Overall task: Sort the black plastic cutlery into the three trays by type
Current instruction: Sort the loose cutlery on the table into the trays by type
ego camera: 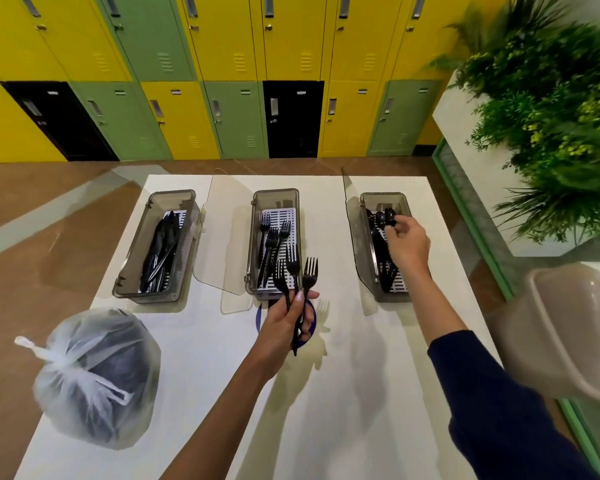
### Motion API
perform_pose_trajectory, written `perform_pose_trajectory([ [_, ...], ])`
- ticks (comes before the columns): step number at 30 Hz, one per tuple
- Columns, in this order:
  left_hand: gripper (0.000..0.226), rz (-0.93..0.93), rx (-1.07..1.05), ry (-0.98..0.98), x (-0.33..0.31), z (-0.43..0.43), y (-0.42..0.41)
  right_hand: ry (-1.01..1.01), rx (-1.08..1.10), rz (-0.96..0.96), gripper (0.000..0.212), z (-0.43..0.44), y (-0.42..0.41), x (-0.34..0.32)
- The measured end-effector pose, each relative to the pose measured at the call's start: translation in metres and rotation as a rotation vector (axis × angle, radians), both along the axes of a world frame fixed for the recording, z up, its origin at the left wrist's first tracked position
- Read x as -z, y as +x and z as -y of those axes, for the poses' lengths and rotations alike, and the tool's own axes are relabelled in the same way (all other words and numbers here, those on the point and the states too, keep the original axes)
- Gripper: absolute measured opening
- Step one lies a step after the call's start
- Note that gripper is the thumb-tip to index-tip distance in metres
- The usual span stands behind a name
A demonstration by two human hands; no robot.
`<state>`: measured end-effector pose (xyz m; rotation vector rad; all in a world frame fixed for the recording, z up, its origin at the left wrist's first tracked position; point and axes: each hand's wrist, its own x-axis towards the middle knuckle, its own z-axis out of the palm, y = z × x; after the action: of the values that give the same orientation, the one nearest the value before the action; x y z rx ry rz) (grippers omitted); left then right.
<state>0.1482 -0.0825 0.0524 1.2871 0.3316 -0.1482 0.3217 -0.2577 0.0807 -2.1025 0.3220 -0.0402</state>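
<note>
Starting at the lower left, the tied plastic bag [97, 375] sits at the table [343, 427] edge with dark contents showing through. It looks as if a careless elbow could knock it to the floor. Above it, the left tray [172, 194] holds a pile of knives [160, 251], and nothing there seems at risk. At the centre the likelier slip is with the three forks [293, 271]. They fan apart above the fist, so one could slide free and drop onto the table, or catch its tines on the near wall of the middle tray [276, 192], where other forks [271, 237] already lie on the slotted insert. At the right, with both hands busy and the gaze split, a piece could land in the wrong tray or skid off the heap of spoons [378, 220] in the right tray [381, 196]. As for the hands: the left hand [284, 323], at centre frame just in front of the middle tray, is closed round the handles of the three forks, tines up, thumb across them. The right hand [407, 244] reaches over the right tray with its fingers curled down onto the spoon bowls at the far end. Whether it pinches a spoon or only touches one cannot be told.
</note>
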Motion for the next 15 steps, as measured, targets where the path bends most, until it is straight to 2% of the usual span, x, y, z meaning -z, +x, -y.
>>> perform_pose_trajectory([
  [4,0.034,0.021,-0.025,0.015,-0.004,-0.001,0.004,0.049,-0.179,0.104,0.021,-0.033,-0.024,-0.020],
  [7,0.031,0.054,-0.049,-0.001,-0.011,-0.006,0.008,0.071,-0.352,0.177,0.018,-0.058,-0.041,-0.035],
  [12,0.028,0.103,-0.045,-0.024,-0.029,-0.015,0.009,0.110,-0.526,0.016,0.029,-0.087,-0.062,-0.036],
  [15,0.031,0.127,0.008,0.013,-0.035,-0.019,0.003,0.229,-0.613,-0.115,0.022,-0.094,-0.074,-0.032],
])
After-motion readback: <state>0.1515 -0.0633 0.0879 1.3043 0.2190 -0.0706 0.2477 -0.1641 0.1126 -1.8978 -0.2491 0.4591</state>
